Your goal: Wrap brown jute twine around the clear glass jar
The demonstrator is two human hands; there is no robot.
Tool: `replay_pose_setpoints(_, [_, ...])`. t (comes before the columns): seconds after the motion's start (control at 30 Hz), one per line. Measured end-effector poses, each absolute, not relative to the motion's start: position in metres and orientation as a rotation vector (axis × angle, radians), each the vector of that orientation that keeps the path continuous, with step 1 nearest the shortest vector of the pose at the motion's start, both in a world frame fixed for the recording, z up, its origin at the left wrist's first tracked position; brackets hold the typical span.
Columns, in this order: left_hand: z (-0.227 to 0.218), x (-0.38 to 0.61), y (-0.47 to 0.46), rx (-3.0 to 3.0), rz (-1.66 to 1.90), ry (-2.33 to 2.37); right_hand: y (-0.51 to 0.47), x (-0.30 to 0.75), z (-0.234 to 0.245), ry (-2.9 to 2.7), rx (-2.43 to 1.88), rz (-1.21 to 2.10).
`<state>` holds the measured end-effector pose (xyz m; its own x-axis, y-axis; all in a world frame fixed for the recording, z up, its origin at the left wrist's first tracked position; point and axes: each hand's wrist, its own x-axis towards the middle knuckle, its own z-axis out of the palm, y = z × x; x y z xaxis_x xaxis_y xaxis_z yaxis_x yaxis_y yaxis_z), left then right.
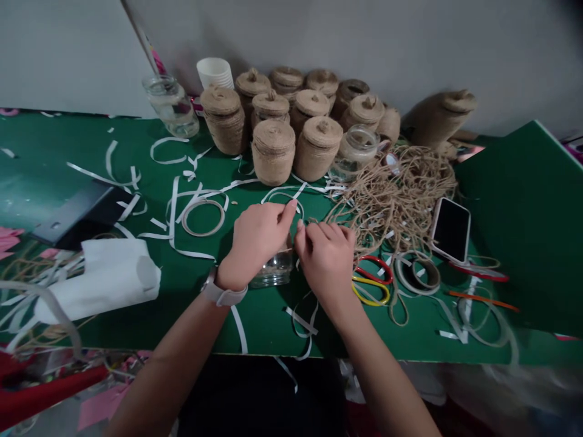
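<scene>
A clear glass jar (272, 271) lies on its side on the green table, its mouth toward me. My left hand (259, 238) is wrapped over the jar from above, the thumb stretched out to the right, and hides most of it. Close on the jar's right side, my right hand (325, 255) is closed with its thumb and fingertips pressed together. What it pinches is hidden. Jute strands from a loose twine heap (396, 194) reach close behind that hand. Scissors (374, 280) with red and yellow handles lie right of my right hand.
Several twine-wrapped jars (273, 152) stand at the back, with a bare glass jar (355, 152) among them. Tape rolls (416, 273) and a phone (450, 230) lie right. Paper strips (173, 209) are scattered left, near a white roll (102, 276). A green board (523, 224) rises far right.
</scene>
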<state>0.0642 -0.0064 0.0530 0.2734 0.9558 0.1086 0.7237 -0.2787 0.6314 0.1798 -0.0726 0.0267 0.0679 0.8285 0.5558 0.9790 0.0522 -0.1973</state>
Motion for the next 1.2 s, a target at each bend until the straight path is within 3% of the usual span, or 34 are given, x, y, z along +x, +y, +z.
replay_pose_setpoints(0.47, [0.024, 0.046, -0.003, 1.419, 1.125, 1.118, -0.075, 0.178, 0.012, -1.77, -1.799, -0.48])
replay_pose_setpoints(0.73, [0.064, 0.058, -0.01, 2.187, 0.597, 1.518, -0.076, 0.17, 0.022, -1.834, -1.805, -0.446])
replay_pose_setpoints(0.87, [0.064, 0.063, -0.014, 2.252, 0.469, 1.555, -0.073, 0.17, 0.027, -1.88, -1.79, -0.367])
replay_pose_setpoints(1.2, [0.03, 0.043, 0.002, 1.609, 1.128, 1.131, -0.066, 0.185, 0.029, -1.79, -1.857, -0.402])
